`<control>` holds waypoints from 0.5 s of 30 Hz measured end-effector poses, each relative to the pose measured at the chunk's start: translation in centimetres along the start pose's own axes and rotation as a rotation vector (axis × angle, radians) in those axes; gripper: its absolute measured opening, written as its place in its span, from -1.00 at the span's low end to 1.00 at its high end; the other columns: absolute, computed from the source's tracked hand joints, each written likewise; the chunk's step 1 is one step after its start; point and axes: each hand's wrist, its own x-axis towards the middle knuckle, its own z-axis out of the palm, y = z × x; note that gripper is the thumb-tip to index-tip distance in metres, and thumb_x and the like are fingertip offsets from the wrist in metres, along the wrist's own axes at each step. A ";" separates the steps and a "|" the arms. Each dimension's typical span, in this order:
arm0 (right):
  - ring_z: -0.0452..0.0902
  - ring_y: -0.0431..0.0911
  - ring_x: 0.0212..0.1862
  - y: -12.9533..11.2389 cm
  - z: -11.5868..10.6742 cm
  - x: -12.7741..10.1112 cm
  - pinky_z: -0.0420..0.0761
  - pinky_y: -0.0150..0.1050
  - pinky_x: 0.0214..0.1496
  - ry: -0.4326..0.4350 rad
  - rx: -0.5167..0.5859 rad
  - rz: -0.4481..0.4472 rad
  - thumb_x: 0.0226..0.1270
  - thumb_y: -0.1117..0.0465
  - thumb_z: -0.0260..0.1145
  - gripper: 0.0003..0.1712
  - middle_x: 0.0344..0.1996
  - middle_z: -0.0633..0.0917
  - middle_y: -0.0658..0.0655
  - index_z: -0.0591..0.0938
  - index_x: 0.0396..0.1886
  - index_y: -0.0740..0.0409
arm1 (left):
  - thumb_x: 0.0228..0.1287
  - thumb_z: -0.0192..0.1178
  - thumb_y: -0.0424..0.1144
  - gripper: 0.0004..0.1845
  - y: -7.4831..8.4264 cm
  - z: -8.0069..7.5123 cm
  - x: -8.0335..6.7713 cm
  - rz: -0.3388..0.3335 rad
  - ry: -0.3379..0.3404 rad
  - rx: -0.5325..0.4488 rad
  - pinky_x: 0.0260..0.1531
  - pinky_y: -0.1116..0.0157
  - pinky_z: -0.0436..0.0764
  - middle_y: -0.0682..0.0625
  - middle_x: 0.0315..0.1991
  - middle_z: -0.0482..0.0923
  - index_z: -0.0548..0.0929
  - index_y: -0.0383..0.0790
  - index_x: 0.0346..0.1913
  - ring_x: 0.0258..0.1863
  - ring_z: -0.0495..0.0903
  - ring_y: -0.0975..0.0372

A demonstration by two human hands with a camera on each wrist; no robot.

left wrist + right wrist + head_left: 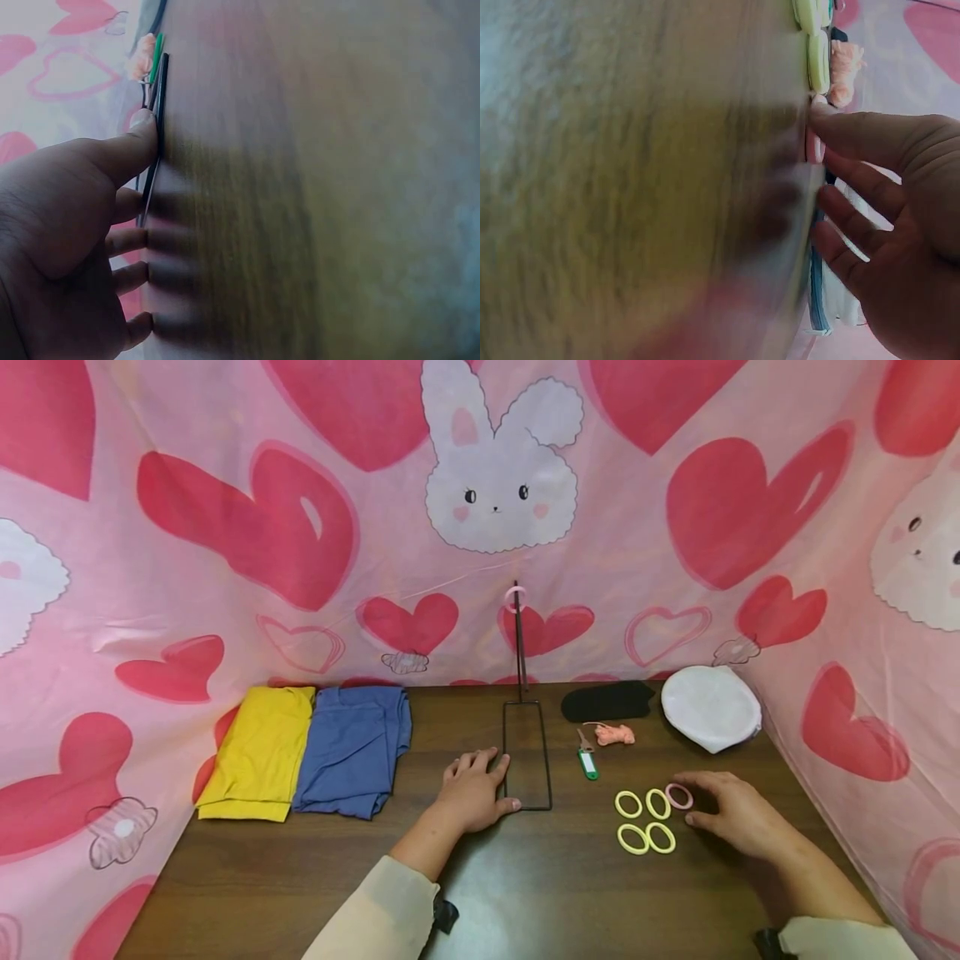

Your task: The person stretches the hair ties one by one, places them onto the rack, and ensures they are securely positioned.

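Observation:
A black wire stand point(550, 760) has a flat rectangular base and an upright rod, with a pink ring point(515, 599) at the rod's top. My left hand point(472, 789) rests at the left side of that base, fingers spread, thumb on its near corner; in the left wrist view the thumb point(139, 131) lies against the wire. On the table, a second pink ring point(679, 796) lies beside several yellow rings point(628, 804). My right hand point(738, 814) is at this pink ring, with thumb and forefinger apart at its edge. The right wrist view shows the thumb point(832, 124) overlapping the ring.
Folded yellow cloth point(258, 752) and blue cloth point(352, 747) lie at the left. Toward the back right are a black flat pouch point(607, 701), a peach yarn bundle point(615, 734), a key with green tag point(587, 763) and a white round pouch point(711, 706). Patterned curtains surround the table.

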 end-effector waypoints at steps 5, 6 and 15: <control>0.61 0.18 0.13 0.0 0.1 0.1 0.43 -0.03 0.15 -0.043 -0.003 0.022 0.03 0.28 0.66 -0.38 0.04 0.76 0.13 0.72 0.16 0.18 | 0.42 0.09 0.39 -0.12 -0.1 0.1 0.1 0.000 0.001 0.005 0.45 -0.18 0.12 -0.01 0.65 0.04 0.17 0.09 0.66 0.59 0.05 -0.06; 0.62 0.18 0.13 0.0 0.2 0.2 0.44 -0.01 0.15 -0.045 -0.005 0.023 0.04 0.28 0.65 -0.39 0.05 0.76 0.13 0.72 0.16 0.19 | 0.42 0.09 0.39 -0.11 -0.1 0.1 0.1 0.001 0.001 0.006 0.45 -0.19 0.12 -0.01 0.65 0.04 0.17 0.09 0.66 0.59 0.05 -0.06; 0.66 0.08 0.04 0.0 0.4 0.6 0.52 0.06 0.09 -0.036 -0.027 0.020 0.11 0.31 0.61 -0.48 -0.05 0.78 0.08 0.73 0.12 0.21 | 0.43 0.11 0.37 -0.12 0.0 -0.1 0.0 -0.002 -0.005 -0.015 0.46 -0.19 0.11 -0.02 0.65 0.04 0.18 0.08 0.66 0.59 0.04 -0.07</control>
